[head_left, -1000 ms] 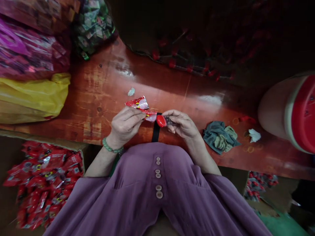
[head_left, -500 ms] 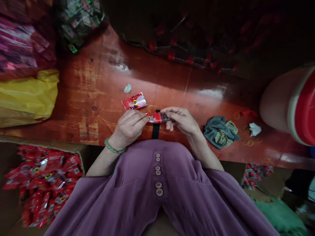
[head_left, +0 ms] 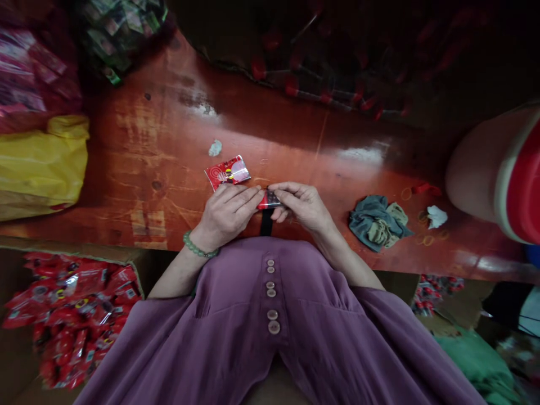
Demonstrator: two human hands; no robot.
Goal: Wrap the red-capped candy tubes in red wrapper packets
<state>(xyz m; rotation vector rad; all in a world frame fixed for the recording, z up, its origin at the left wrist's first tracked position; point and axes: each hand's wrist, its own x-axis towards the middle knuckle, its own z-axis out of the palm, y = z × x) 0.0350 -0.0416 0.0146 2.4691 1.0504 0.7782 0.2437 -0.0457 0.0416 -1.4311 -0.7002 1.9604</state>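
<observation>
Between my two hands is a small red-and-dark packet [head_left: 270, 199] with a shiny clear wrapper, held above the table's near edge. My left hand [head_left: 230, 211], with a green bead bracelet on the wrist, is closed over the packet's left part and hides it. The fingers and thumb of my right hand [head_left: 301, 205] pinch its dark right end. Just beyond my left hand lies a flat red printed packet [head_left: 228, 170], its lower edge partly covered by the fingers. A black strap [head_left: 266, 223] runs under the held packet toward my body.
On the reddish table [head_left: 287, 135] are a crumpled cloth [head_left: 377, 222], a white scrap [head_left: 436, 216] and rubber bands. A red-and-white tub [head_left: 502, 169] stands right. A yellow bag [head_left: 42, 166] lies left. Below left, a box holds many red packets [head_left: 80, 309].
My left hand has slid right along the packet, covering more of it, and the hands are closer together. The view has shifted slightly.
</observation>
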